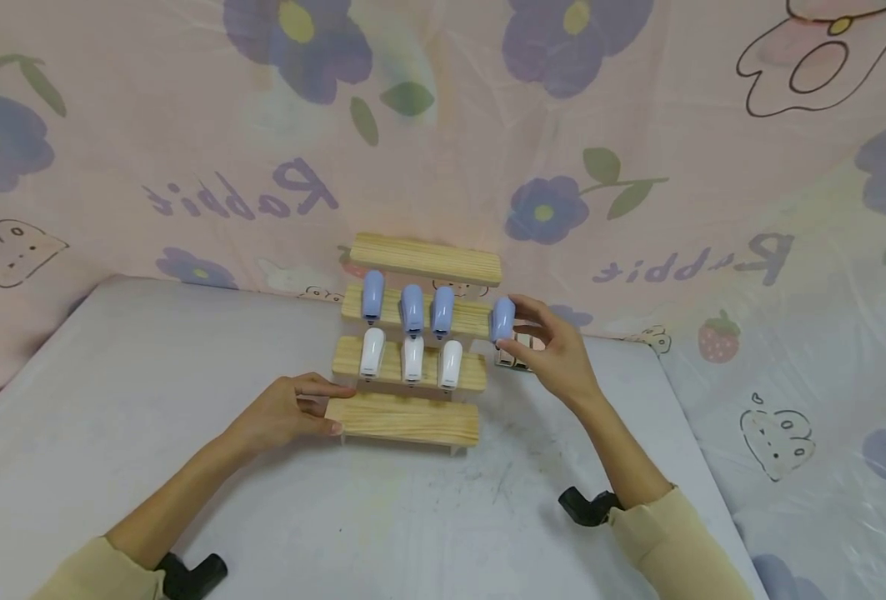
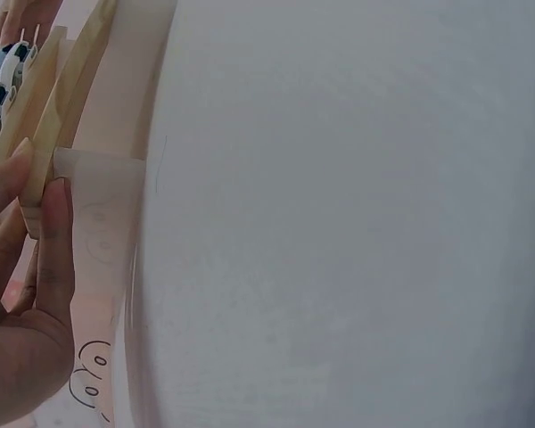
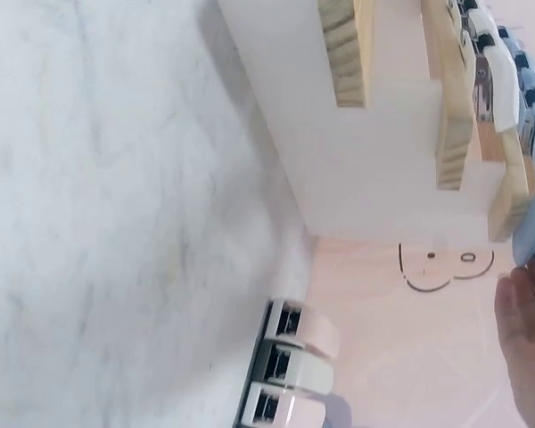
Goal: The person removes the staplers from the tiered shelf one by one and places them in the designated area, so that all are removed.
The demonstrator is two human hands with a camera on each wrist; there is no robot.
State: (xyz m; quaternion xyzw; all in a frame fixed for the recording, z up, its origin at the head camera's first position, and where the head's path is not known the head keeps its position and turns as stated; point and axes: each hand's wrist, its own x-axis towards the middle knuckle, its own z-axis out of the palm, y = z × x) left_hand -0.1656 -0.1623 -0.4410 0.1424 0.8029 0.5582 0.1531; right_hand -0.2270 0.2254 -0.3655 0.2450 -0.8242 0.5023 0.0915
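A stepped display rack (image 1: 405, 421) with wooden boards on pale supports stands on the table. My left hand (image 1: 281, 410) grips the left end of its lowest board, thumb and fingers on either side of the wood in the left wrist view. At the right end of the second board from the top, my right hand (image 1: 563, 354) pinches a blue mini stapler (image 1: 503, 319). Three other blue staplers (image 1: 412, 308) stand on that board, to its left. One board lower are three white staplers (image 1: 412, 358). Nothing stands on the top board (image 1: 423, 257) or the lowest one.
Several pale mini staplers (image 3: 290, 366) lie in a row on the table, behind and right of the rack, partly hidden by my right hand in the head view. A patterned curtain (image 1: 443, 150) hangs behind the white table (image 1: 262, 517).
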